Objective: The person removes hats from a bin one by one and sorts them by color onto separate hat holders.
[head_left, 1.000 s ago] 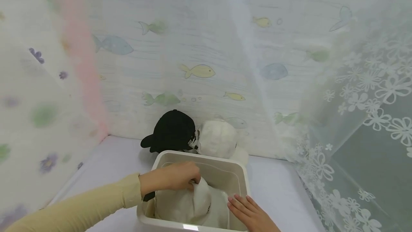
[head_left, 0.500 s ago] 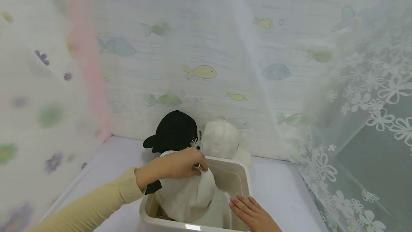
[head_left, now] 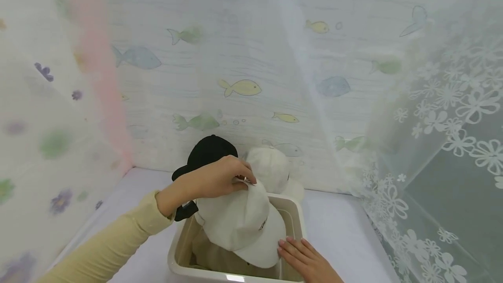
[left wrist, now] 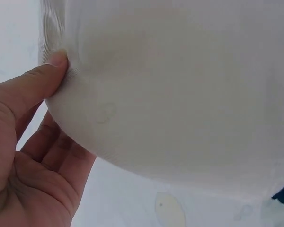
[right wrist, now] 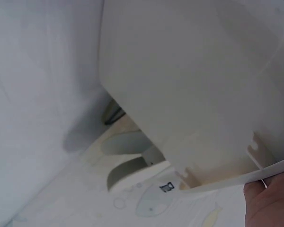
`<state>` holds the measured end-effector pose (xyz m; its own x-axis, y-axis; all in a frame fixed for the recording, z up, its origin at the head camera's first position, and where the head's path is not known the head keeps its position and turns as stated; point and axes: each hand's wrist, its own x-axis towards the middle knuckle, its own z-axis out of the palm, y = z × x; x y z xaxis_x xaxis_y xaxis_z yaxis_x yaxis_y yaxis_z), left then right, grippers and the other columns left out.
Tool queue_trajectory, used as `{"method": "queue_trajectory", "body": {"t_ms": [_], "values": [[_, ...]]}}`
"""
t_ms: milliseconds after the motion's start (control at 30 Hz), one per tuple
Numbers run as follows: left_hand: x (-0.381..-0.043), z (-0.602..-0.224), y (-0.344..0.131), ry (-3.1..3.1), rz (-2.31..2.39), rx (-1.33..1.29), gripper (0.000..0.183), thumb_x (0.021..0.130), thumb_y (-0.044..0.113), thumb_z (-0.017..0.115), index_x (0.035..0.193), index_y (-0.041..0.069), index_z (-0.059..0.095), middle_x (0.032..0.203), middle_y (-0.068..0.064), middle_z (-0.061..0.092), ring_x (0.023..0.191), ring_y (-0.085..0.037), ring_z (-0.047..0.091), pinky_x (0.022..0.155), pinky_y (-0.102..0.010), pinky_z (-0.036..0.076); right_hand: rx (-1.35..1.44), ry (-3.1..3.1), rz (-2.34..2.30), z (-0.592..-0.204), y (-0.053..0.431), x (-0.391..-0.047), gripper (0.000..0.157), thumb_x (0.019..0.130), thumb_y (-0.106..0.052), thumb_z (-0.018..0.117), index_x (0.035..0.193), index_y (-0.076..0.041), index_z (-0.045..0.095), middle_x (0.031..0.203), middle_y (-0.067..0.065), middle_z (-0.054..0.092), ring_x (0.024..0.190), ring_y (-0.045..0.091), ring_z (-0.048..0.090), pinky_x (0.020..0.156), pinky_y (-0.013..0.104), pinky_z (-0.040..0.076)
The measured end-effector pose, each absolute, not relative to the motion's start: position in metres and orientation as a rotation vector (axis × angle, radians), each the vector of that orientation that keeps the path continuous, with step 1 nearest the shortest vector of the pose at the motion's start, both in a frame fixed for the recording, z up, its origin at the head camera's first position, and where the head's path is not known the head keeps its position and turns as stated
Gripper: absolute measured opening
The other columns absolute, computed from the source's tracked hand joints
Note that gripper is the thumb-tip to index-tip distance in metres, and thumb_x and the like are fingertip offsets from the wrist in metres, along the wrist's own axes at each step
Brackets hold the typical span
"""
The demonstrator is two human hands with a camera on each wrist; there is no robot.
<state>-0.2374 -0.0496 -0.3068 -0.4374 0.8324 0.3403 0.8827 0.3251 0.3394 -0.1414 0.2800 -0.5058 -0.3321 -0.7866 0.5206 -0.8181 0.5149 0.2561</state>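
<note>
A white baseball cap (head_left: 241,217) with small dark lettering hangs at a tilt over a beige plastic bin (head_left: 298,206), its brim (head_left: 267,248) pointing down to the right. My left hand (head_left: 220,178) pinches the top of its crown. In the left wrist view, the thumb presses one side of the cloth (left wrist: 170,94), and the other fingers curl behind. Straight fingers of my right hand (head_left: 308,261) lie over the bin's right rim; in the right wrist view, part of that hand (right wrist: 272,201) tucks under the rim from outside. More pale fabric (head_left: 220,252) lies inside the bin.
Behind the bin, a black cap (head_left: 212,150) and another white cap (head_left: 269,167) sit by the fish-patterned curtain (head_left: 243,56). A dark strap or brim piece (head_left: 186,211) shows under my left wrist. White cloth (head_left: 334,230) covers the surface; sheer flowered netting (head_left: 471,108) hangs at right.
My left hand has risen, lifting the white cap mostly up out of the bin, so its brim now shows. The right hand has stayed on the rim.
</note>
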Motion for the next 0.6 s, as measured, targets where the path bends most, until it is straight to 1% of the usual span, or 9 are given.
{"method": "queue_trajectory", "body": {"t_ms": [100,200,233,433,600], "values": [[-0.239,-0.298,-0.05,-2.446,-0.749,-1.604,0.016,0.09,-0.001,0.074,0.104,0.006,0.077,0.1,-0.001,0.074,0.094,-0.011,0.07,0.083,-0.017,0.056,1.304,-2.154,0.056,-0.505,0.281,-0.141,0.078,0.106,-0.062,0.022,0.15,-0.004,0.049,0.162,0.004,0.04,0.156,0.014,0.019,0.127,0.027,0.004],[-0.24,-0.288,-0.053,-2.434,-0.749,-1.59,0.016,0.09,-0.002,0.074,0.104,0.005,0.077,0.101,-0.002,0.074,0.094,-0.012,0.071,0.082,-0.017,0.056,1.296,-2.141,0.06,-0.506,0.281,-0.141,0.08,0.106,-0.062,0.017,0.148,-0.002,0.051,0.162,0.005,0.039,0.155,0.016,0.023,0.127,0.028,0.006],[-0.241,-0.285,-0.054,-2.431,-0.746,-1.58,0.016,0.09,-0.002,0.074,0.104,0.005,0.078,0.101,-0.002,0.074,0.094,-0.012,0.071,0.082,-0.018,0.057,1.295,-2.138,0.07,-0.506,0.281,-0.141,0.081,0.106,-0.062,0.016,0.147,-0.001,0.052,0.161,0.006,0.041,0.155,0.017,0.025,0.127,0.028,0.006],[-0.247,-0.262,-0.063,-2.402,-0.76,-1.509,0.019,0.089,-0.003,0.074,0.106,0.006,0.078,0.105,-0.002,0.074,0.095,-0.014,0.069,0.08,-0.024,0.058,1.303,-2.143,0.094,-0.506,0.282,-0.141,0.086,0.105,-0.064,0.014,0.144,0.001,0.053,0.154,0.011,0.05,0.153,0.02,0.03,0.127,0.029,0.008],[-0.255,-0.244,-0.066,-2.299,-0.804,-1.494,0.019,0.087,-0.006,0.075,0.103,0.004,0.078,0.102,-0.005,0.074,0.09,-0.015,0.068,0.076,-0.028,0.058,1.303,-2.145,0.106,-0.507,0.281,-0.14,0.083,0.106,-0.063,0.017,0.145,0.001,0.052,0.155,0.01,0.048,0.153,0.018,0.03,0.127,0.028,0.008]]}}
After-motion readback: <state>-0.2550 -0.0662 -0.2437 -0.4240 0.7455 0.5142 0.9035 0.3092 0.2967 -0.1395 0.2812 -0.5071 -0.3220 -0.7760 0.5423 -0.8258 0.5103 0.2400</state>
